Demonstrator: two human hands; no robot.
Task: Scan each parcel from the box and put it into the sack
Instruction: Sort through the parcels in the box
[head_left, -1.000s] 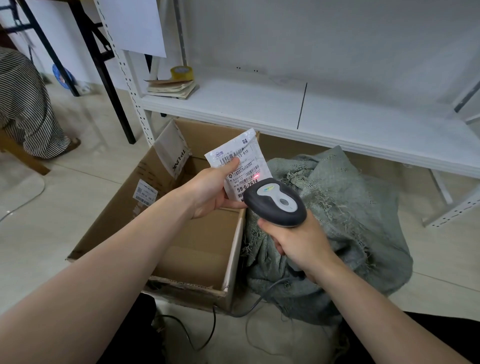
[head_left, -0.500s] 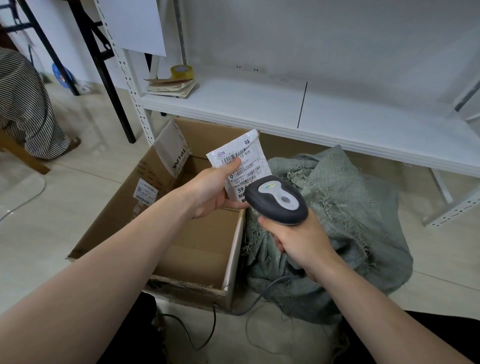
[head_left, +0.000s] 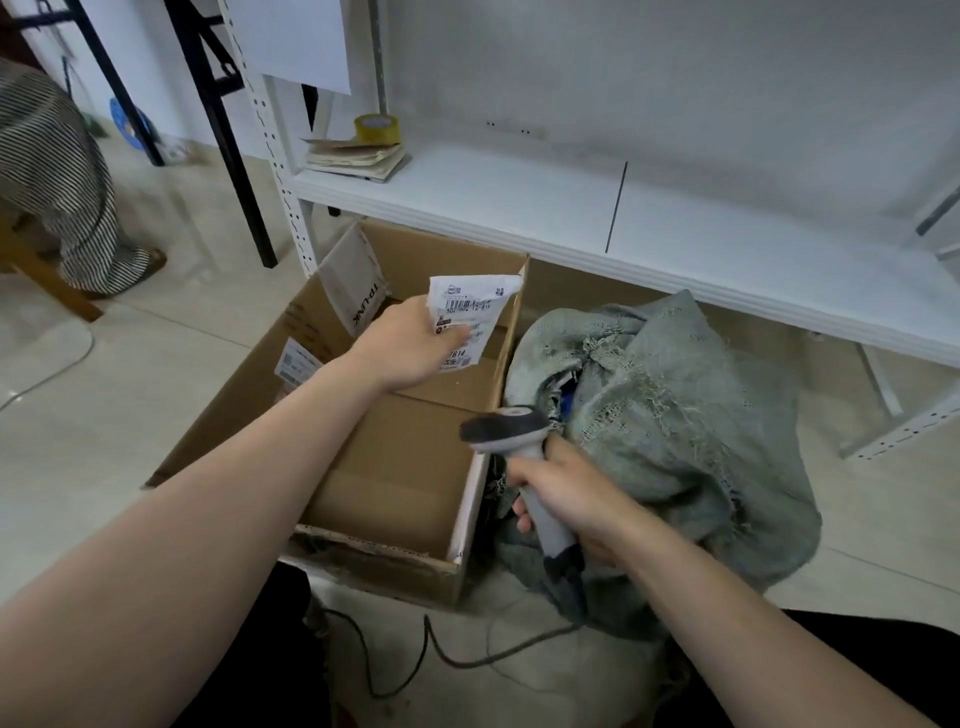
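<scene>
Below the shelf (head_left: 493, 208), right hand (head_left: 576, 499) is lowering the gripped scanner (head_left: 504, 428) toward five o'clock; left hand (head_left: 405, 348) is still pinching the parcel (head_left: 472, 306).

A small white parcel (head_left: 470, 317) with barcode labels is held upright, slightly tilted, at frame centre above the open brown cardboard box (head_left: 234, 395). Against the box's right wall slumps the grey-green woven sack (head_left: 675, 415), its frayed mouth open. The grey scanner (head_left: 506, 431) hangs between them.

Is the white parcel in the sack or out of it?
Out. The left hand pinches the parcel above the box, left of the sack.
</scene>
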